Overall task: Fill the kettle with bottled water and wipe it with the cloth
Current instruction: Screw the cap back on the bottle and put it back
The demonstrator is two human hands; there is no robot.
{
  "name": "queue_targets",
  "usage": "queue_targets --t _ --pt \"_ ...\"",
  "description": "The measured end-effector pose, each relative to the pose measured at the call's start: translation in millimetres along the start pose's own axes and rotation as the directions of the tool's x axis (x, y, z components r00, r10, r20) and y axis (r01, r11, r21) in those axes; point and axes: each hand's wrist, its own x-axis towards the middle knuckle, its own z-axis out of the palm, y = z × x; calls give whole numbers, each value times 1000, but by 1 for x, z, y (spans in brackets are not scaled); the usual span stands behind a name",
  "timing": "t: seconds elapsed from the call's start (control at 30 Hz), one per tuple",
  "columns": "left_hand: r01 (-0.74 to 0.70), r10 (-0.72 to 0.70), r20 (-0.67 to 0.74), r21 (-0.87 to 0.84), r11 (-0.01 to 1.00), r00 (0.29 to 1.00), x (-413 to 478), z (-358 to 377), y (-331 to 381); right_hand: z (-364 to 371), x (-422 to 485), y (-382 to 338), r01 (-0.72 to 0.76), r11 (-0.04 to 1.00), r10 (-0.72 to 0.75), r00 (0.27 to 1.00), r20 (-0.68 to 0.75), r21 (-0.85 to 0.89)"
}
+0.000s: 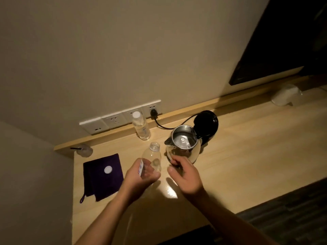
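left hand grips uncapped, empty-looking bottle, lower part hidden by fingers | right hand loosely curled, empty, touching kettle front | kettle lid up, mid-worktop near back edge | cloth with white cap at left edge | capped bottle by back ledge | blurred white object far right
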Motion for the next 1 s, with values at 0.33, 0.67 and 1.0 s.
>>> queue_targets --t 0.33,0.67,1.0 --pt "-74 54 -249 -72 995 967 -19 1 -32 64 19 -62 -51 996 65 973 222 -69" --pt "171 -5 -538 258 951 843 29 -97 -120 66 43 -74 -20 997 41 960 275 -81" --pt "218 3 -406 497 840 914 81 -97 -148 69 42 -88 22 995 8 957 289 -100"
